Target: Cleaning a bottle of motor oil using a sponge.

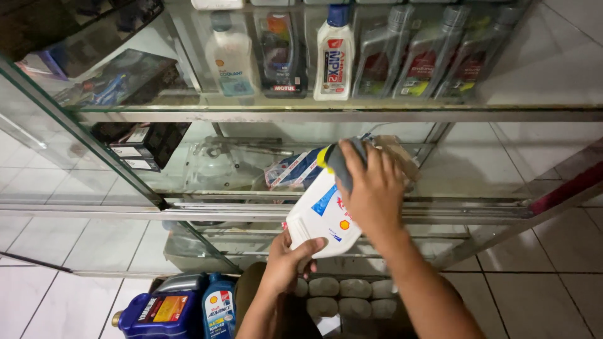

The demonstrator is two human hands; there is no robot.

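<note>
My left hand (289,258) grips the bottom of a white plastic bottle (320,216) with a yellow cap, held tilted in front of a glass display cabinet. Over the bottle's upper part my right hand (370,188) presses a grey cloth (342,164). The cloth covers the bottle's neck area beside the cap.
The glass cabinet's metal shelf edge (339,115) carries a row of white and grey oil bottles (402,53). Small boxes (141,147) and packets lie on the middle shelf. Two blue bottles (182,307) stand on the tiled floor at lower left. An open glass door panel (69,119) slants at left.
</note>
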